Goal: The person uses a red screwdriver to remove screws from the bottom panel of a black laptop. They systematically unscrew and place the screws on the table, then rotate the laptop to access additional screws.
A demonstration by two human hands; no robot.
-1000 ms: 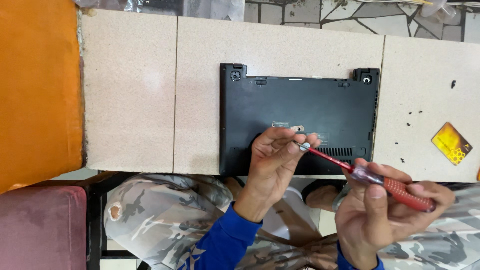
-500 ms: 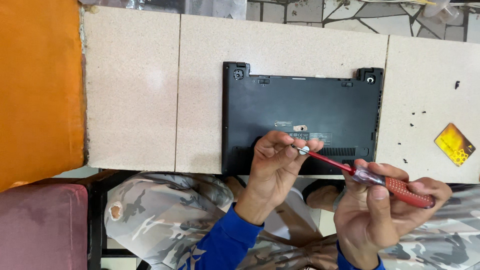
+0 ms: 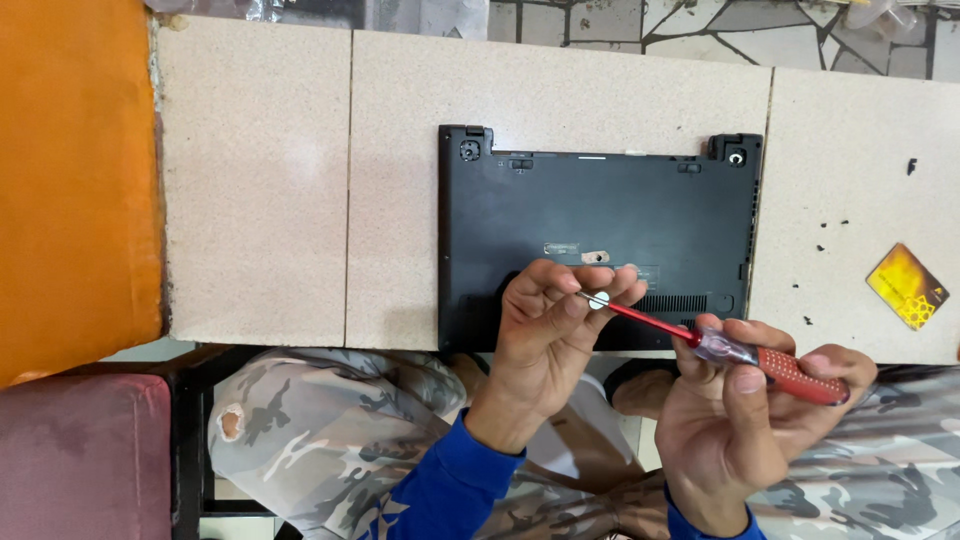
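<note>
Near the table's front edge, the left hand (image 3: 545, 335) still pinches a small silver bit (image 3: 598, 299) on the red screwdriver (image 3: 745, 352) tip – the right hand (image 3: 745, 415) grips its handle – just over the black laptop base (image 3: 595, 215), barely moved.

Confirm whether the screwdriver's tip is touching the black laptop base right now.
No: the red screwdriver in the right hand points its tip at a small silvery piece pinched in the left hand, above the laptop base.
</note>
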